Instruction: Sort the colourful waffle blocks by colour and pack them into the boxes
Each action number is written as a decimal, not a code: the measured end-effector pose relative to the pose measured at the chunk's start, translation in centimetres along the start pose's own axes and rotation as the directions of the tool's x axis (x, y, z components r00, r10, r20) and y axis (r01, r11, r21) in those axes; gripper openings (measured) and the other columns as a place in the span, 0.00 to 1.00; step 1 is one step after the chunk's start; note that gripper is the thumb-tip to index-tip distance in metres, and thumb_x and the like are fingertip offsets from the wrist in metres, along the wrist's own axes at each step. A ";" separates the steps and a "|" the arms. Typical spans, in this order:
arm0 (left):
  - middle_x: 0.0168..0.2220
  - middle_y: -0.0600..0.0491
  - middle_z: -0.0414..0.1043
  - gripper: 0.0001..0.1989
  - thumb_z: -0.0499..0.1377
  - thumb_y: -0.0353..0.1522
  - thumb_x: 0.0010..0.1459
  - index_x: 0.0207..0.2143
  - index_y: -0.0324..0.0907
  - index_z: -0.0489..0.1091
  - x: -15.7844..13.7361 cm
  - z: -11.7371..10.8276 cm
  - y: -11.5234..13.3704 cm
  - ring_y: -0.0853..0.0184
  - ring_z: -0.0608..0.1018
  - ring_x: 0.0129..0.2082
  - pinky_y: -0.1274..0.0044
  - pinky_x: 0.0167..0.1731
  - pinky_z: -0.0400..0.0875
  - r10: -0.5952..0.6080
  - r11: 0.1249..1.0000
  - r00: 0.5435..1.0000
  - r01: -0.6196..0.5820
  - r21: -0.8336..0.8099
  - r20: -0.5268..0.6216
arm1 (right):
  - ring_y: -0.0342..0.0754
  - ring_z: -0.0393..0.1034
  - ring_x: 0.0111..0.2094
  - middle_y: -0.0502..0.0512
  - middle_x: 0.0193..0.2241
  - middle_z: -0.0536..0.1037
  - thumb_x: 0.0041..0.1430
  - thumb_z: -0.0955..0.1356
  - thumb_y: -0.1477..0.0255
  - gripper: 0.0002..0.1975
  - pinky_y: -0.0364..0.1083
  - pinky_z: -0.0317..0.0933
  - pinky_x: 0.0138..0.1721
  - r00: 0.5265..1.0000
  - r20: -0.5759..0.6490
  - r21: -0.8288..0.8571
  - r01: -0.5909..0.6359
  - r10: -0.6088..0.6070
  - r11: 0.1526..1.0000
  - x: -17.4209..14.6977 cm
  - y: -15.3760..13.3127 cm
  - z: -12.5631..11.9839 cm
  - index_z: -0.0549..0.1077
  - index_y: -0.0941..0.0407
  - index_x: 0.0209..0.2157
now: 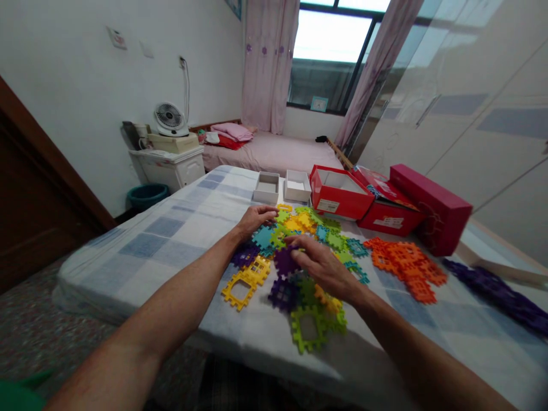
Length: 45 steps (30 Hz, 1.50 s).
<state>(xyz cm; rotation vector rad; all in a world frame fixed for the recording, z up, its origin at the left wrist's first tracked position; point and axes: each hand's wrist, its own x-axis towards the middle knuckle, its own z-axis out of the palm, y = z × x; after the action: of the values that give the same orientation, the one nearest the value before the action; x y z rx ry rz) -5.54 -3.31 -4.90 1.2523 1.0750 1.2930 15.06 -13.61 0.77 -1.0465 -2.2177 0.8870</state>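
A heap of flat, square, toothed plastic tiles (299, 240) in yellow, green, teal and purple lies on a bed covered with a blue-checked sheet (171, 240). My left hand (254, 220) rests on the heap's far left side, fingers curled over a teal tile (263, 237). My right hand (321, 265) lies palm down on the middle of the heap, fingers spread over a purple tile (285, 261). A yellow tile (244, 285) and a green tile (308, 328) lie nearest me.
Orange tiles (405, 262) form a separate group to the right, and purple tiles (500, 294) lie at the far right. Two small white boxes (282, 188) and red boxes (342, 194) stand behind the heap. A white nightstand with a fan (171, 142) is at the left.
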 end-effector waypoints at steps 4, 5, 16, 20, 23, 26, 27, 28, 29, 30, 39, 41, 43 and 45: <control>0.34 0.49 0.77 0.18 0.68 0.38 0.39 0.33 0.38 0.76 0.1 0.0 -0.2 0.69 0.76 0.30 0.75 0.33 0.69 -0.006 0.999 1.000 0.006 -0.032 -0.004 | 0.46 0.66 0.35 0.51 0.33 0.73 0.61 0.60 0.70 0.10 0.46 0.59 0.38 0.993 0.038 -0.049 -0.113 0.115 0.992 -1.4 -0.2 -1.6 0.70 0.56 0.38; 0.34 0.49 0.77 0.18 0.68 0.38 0.38 0.33 0.38 0.76 0.1 0.0 -0.2 0.69 0.76 0.30 0.75 0.33 0.69 -0.010 0.999 1.000 0.010 -0.040 -0.005 | 0.46 0.66 0.35 0.51 0.33 0.73 0.61 0.60 0.70 0.09 0.46 0.58 0.38 0.988 0.106 -0.082 -0.106 0.115 0.991 -2.2 -0.6 -1.6 0.70 0.56 0.38; 0.33 0.49 0.76 0.18 0.68 0.39 0.39 0.33 0.38 0.77 0.1 -0.1 -0.3 0.68 0.76 0.30 0.75 0.32 0.70 0.019 1.000 1.000 -0.019 -0.021 -0.011 | 0.51 0.60 0.42 0.57 0.37 0.71 0.55 0.68 0.73 0.05 0.50 0.54 0.44 0.978 0.207 -0.413 0.058 0.032 0.909 -3.0 -0.9 2.5 0.70 0.58 0.34; 0.33 0.49 0.77 0.18 0.67 0.38 0.39 0.33 0.38 0.76 0.3 -0.3 -0.3 0.69 0.76 0.29 0.76 0.30 0.69 0.022 0.998 0.999 -0.023 -0.056 -0.027 | 0.49 0.62 0.42 0.55 0.38 0.72 0.54 0.67 0.76 0.04 0.49 0.55 0.44 0.991 0.130 -0.292 0.069 -0.031 0.954 -2.4 -0.3 2.1 0.69 0.57 0.34; 0.33 0.49 0.77 0.16 0.66 0.38 0.39 0.32 0.39 0.76 0.5 -0.7 0.0 0.70 0.76 0.29 0.77 0.31 0.68 0.032 0.993 0.995 -0.042 -0.111 -0.096 | 0.46 0.65 0.37 0.52 0.35 0.72 0.56 0.64 0.77 0.12 0.46 0.57 0.40 1.000 0.013 -0.110 -0.007 0.009 0.994 -1.4 -0.2 1.8 0.66 0.56 0.43; 0.33 0.50 0.77 0.15 0.65 0.37 0.40 0.32 0.40 0.76 0.7 -1.5 0.3 0.70 0.75 0.29 0.78 0.32 0.68 0.045 0.980 0.977 -0.083 -0.179 -0.209 | 0.44 0.66 0.32 0.50 0.32 0.73 0.57 0.64 0.75 0.16 0.44 0.58 0.36 1.000 -0.005 -0.029 -0.031 0.031 0.999 0.5 -0.9 2.3 0.65 0.57 0.48; 0.33 0.51 0.77 0.14 0.64 0.37 0.40 0.31 0.40 0.76 0.8 -1.8 0.4 0.71 0.75 0.29 0.78 0.32 0.68 0.050 0.973 0.968 -0.103 -0.204 -0.247 | 0.44 0.66 0.33 0.51 0.32 0.74 0.57 0.64 0.75 0.14 0.44 0.58 0.36 1.000 0.022 -0.054 -0.009 0.010 0.999 1.3 -1.3 2.8 0.68 0.57 0.45; 0.32 0.51 0.77 0.14 0.64 0.36 0.40 0.31 0.40 0.75 0.9 -2.2 0.4 0.71 0.75 0.29 0.78 0.32 0.68 0.055 0.965 0.957 -0.124 -0.231 -0.283 | 0.44 0.66 0.34 0.52 0.33 0.74 0.57 0.63 0.75 0.11 0.44 0.58 0.36 0.998 0.054 -0.102 0.019 -0.013 0.995 2.2 -1.6 3.3 0.70 0.58 0.42; 0.32 0.52 0.76 0.13 0.63 0.36 0.40 0.31 0.40 0.75 1.0 -2.5 0.4 0.71 0.75 0.28 0.78 0.32 0.68 0.059 0.957 0.947 -0.144 -0.253 -0.316 | 0.45 0.66 0.35 0.54 0.34 0.75 0.57 0.63 0.75 0.08 0.44 0.58 0.37 0.996 0.084 -0.167 0.051 -0.037 0.985 3.0 -2.0 4.0 0.71 0.59 0.38; 0.31 0.52 0.76 0.13 0.63 0.36 0.40 0.30 0.40 0.75 1.1 -2.8 0.4 0.72 0.75 0.28 0.78 0.32 0.67 0.059 0.950 0.937 -0.159 -0.270 -0.344 | 0.46 0.66 0.37 0.56 0.35 0.75 0.57 0.63 0.75 0.08 0.45 0.57 0.39 0.992 0.113 -0.245 0.089 -0.063 0.965 3.8 -2.3 4.6 0.72 0.59 0.36; 0.31 0.52 0.77 0.13 0.63 0.36 0.40 0.31 0.40 0.75 1.3 -3.4 0.1 0.72 0.75 0.27 0.78 0.33 0.67 0.045 0.944 0.921 -0.166 -0.286 -0.388 | 0.60 0.59 0.52 0.63 0.40 0.76 0.58 0.63 0.67 0.12 0.59 0.54 0.48 0.956 0.285 -0.603 0.236 -0.071 0.762 7.1 -3.3 6.6 0.73 0.60 0.35; 0.32 0.52 0.77 0.14 0.63 0.36 0.40 0.31 0.40 0.75 1.3 -3.4 0.1 0.72 0.75 0.28 0.78 0.32 0.67 0.050 0.951 0.922 -0.162 -0.265 -0.383 | 0.59 0.58 0.52 0.62 0.40 0.75 0.58 0.64 0.66 0.12 0.59 0.53 0.49 0.945 0.317 -0.577 0.261 -0.083 0.774 7.2 -3.1 6.6 0.73 0.59 0.36; 0.32 0.52 0.76 0.14 0.62 0.36 0.41 0.32 0.40 0.75 1.3 -3.3 0.1 0.72 0.75 0.28 0.79 0.32 0.67 0.053 0.955 0.925 -0.157 -0.251 -0.376 | 0.56 0.60 0.50 0.61 0.40 0.74 0.57 0.66 0.66 0.11 0.57 0.53 0.50 0.939 0.316 -0.513 0.293 -0.140 0.807 7.2 -2.6 6.4 0.73 0.58 0.35; 0.32 0.53 0.76 0.14 0.62 0.36 0.41 0.32 0.40 0.74 1.2 -3.3 0.2 0.73 0.75 0.28 0.79 0.32 0.67 0.049 0.958 0.929 -0.147 -0.245 -0.366 | 0.52 0.62 0.47 0.59 0.41 0.72 0.55 0.68 0.67 0.09 0.54 0.55 0.49 0.937 0.270 -0.381 0.314 -0.221 0.870 7.1 -2.0 6.1 0.73 0.58 0.34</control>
<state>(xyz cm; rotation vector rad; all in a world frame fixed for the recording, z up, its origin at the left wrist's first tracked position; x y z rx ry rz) -8.79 -1.99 -4.78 0.8951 1.0499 1.7299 5.91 -10.88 -0.40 -0.8098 -2.7401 0.4229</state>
